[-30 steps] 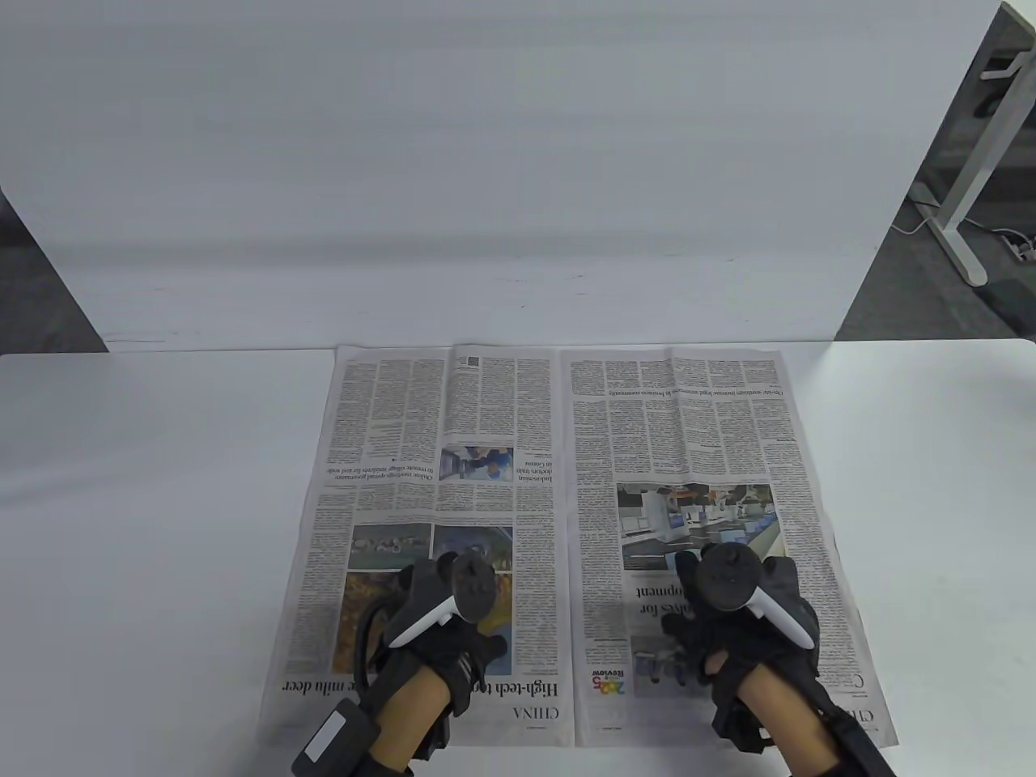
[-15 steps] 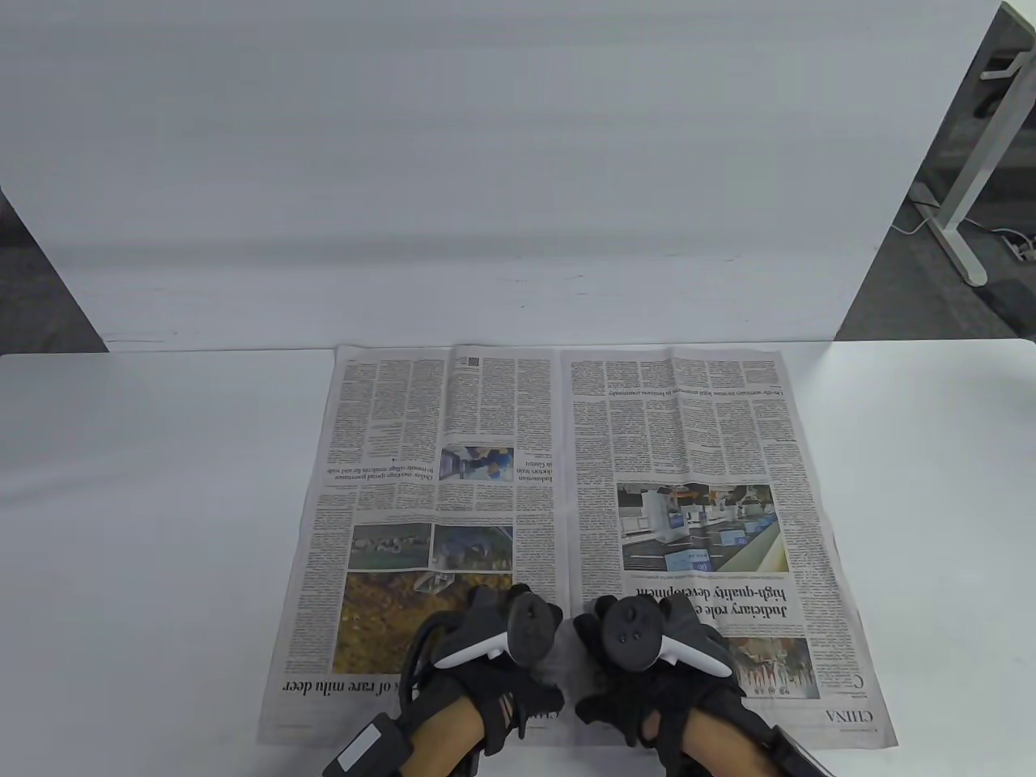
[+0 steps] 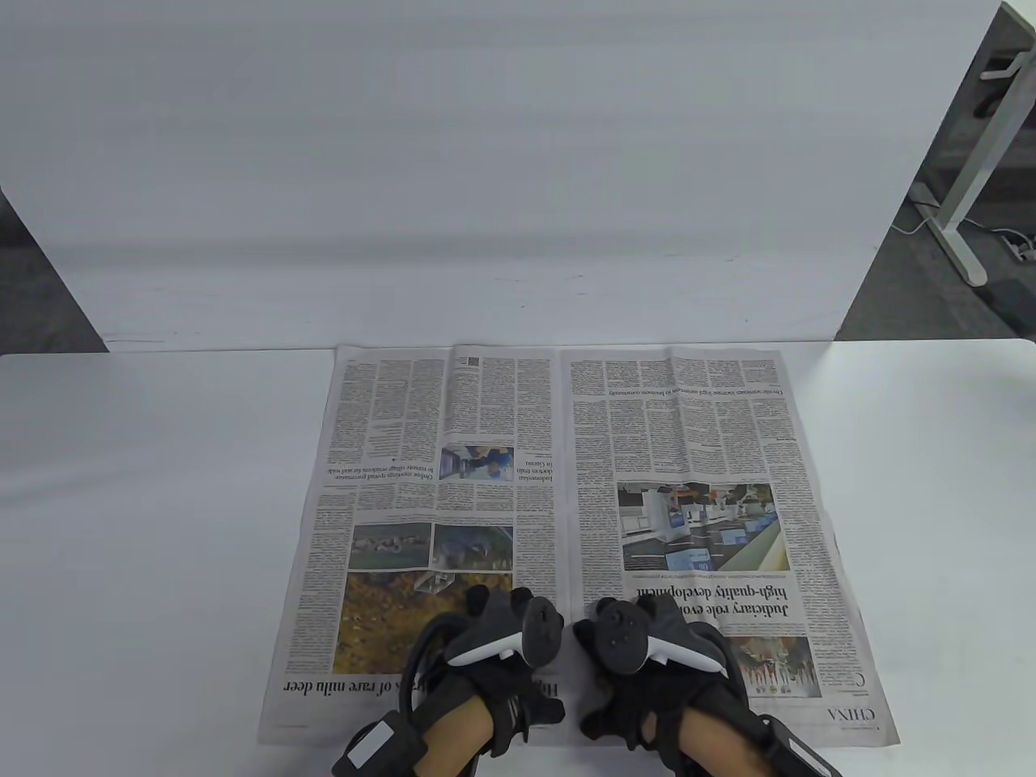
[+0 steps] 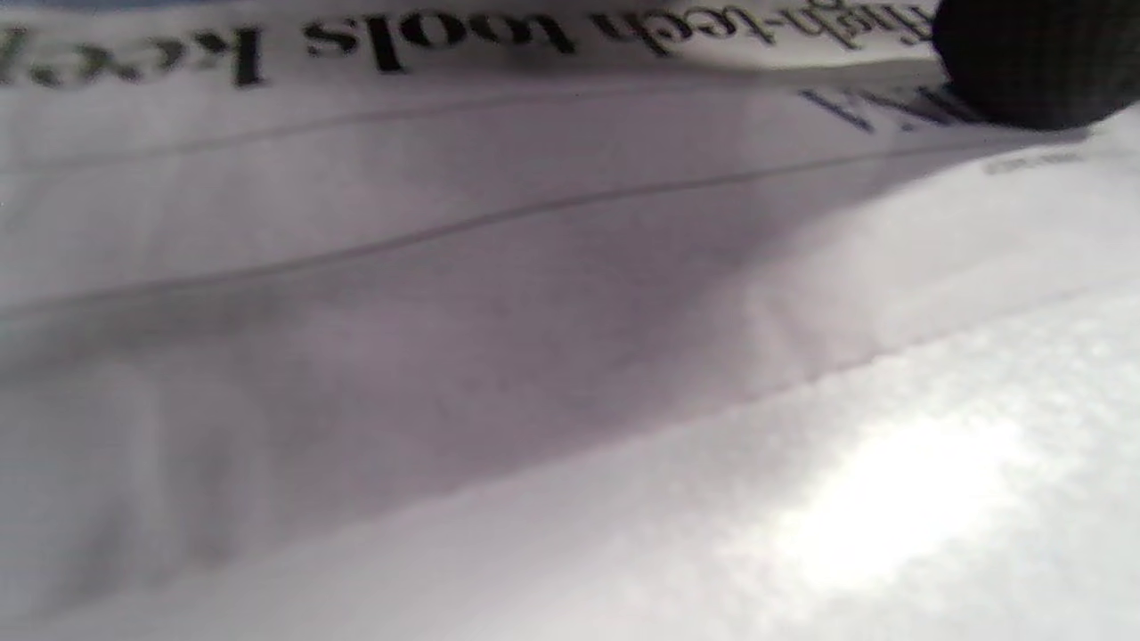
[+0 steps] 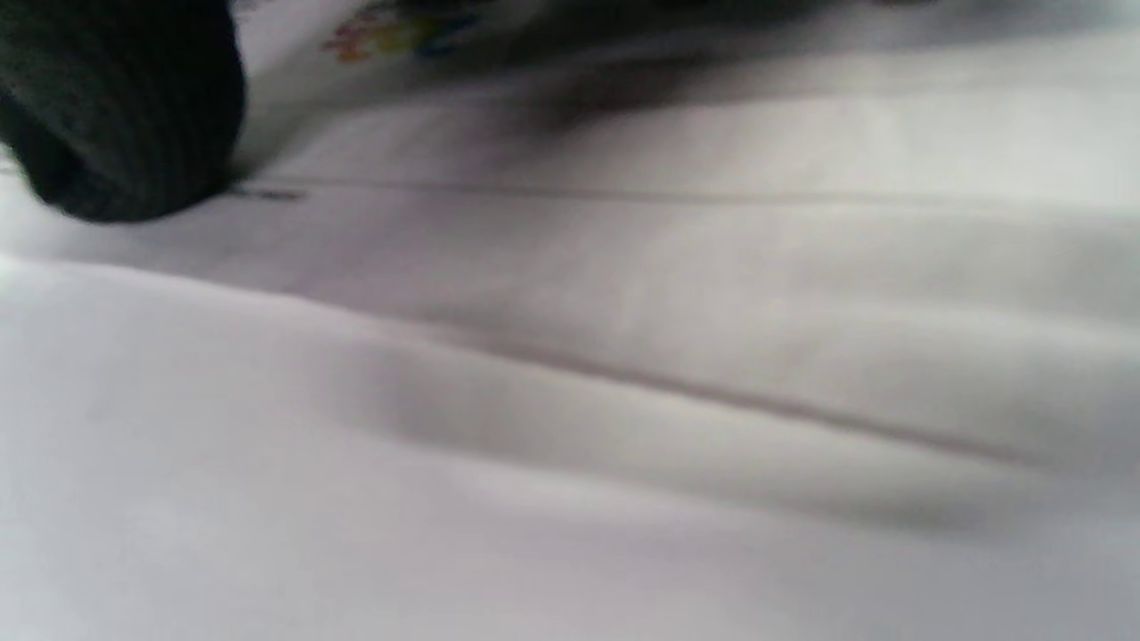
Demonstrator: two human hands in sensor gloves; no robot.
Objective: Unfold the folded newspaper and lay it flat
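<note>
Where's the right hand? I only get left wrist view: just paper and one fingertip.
Observer: Table view shows the right hand resting on the newspaper just right of the centre fold, beside the left hand.
Operator: Sheet fully open?
Observer: Yes, both pages lie spread on the table, far edge by the white backboard.
Operator: Right hand pinching anything?
Observer: Right wrist view shows a fingertip on the paper, no pinch visible.

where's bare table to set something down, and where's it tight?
Bare table left of the newspaper, and right of it up to the edge. Tight at the near centre fold, where left hand and right hand rest on the paper.
</note>
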